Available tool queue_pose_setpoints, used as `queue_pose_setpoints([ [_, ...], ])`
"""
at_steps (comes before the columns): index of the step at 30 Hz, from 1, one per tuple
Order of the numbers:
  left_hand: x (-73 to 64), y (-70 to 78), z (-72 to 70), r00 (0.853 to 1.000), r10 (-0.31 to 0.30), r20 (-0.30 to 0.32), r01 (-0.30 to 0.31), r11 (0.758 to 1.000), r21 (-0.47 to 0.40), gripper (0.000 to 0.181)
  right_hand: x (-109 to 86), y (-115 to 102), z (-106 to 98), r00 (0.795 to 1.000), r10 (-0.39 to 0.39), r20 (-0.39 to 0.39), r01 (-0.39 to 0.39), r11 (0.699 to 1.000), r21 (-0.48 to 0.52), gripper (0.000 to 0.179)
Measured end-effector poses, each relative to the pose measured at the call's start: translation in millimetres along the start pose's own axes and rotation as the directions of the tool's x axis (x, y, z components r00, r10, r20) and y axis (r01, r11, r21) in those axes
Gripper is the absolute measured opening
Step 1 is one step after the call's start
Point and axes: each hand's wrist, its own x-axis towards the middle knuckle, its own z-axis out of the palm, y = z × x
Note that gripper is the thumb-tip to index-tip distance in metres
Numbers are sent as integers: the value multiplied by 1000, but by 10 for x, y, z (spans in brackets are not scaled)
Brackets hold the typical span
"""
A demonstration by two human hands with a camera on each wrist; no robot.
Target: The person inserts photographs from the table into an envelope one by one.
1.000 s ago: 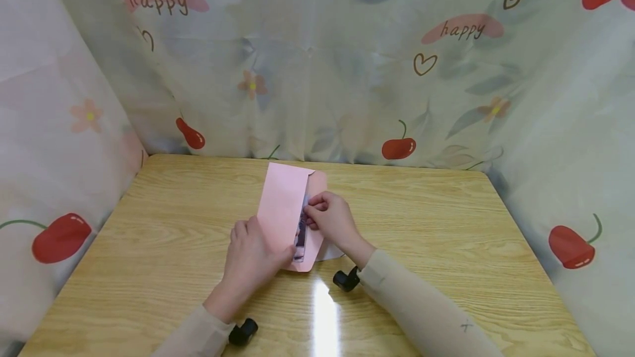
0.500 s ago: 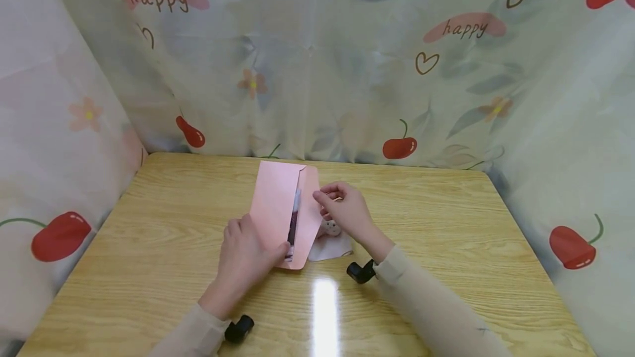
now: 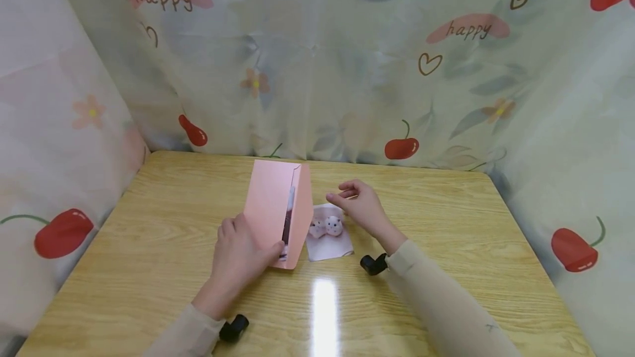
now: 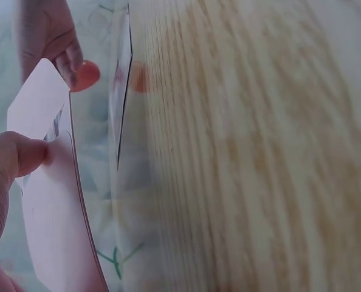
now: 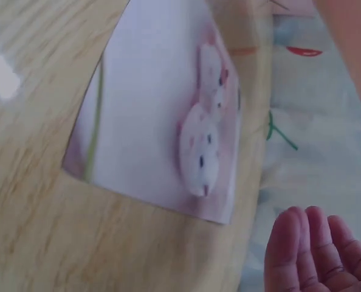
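Note:
My left hand (image 3: 238, 247) grips a pink envelope (image 3: 270, 191) with the thumb on its front, beside the opening. The envelope is tilted up, its flap side facing right. Inside the slit a strip of a dark printed picture (image 3: 286, 226) shows; the rest of it is hidden. In the left wrist view the thumb (image 4: 28, 155) presses the envelope's face. A photo (image 3: 331, 245) of two white spotted toy-like animals lies on the table right of the envelope. My right hand (image 3: 366, 208) hovers at the photo's upper right, holding nothing, its fingers (image 5: 284, 243) loosely bent.
The wood-grain table (image 3: 446, 236) is enclosed by a cherry-printed cloth (image 3: 307, 70) at the back and both sides. A black wrist device (image 3: 373, 264) sits at the right cuff, another (image 3: 234, 328) at the left. Bright glare (image 3: 324, 313) lies on the front of the table.
My right hand has let go of the picture in the envelope's opening and drawn away to the right. The envelope has moved left in my left hand, uncovering the animal photo.

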Motion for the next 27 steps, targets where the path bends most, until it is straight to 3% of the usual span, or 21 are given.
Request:
queue_pose_setpoints([
  [5,-15,-18,-20,1000,1,-5,-1,1000,5,100,59,88,32,997,76,7,-75,993,-96,68],
  [17,-20,-51,8,1000,4,-16,-4,1000,-1,100,124,185,137,984,179,-23,-180,962,-208,76],
  [27,-19,-54,3,1000,-2,-16,2,1000,2,100,118,139,214,982,187,-34,-190,954,-231,76],
])
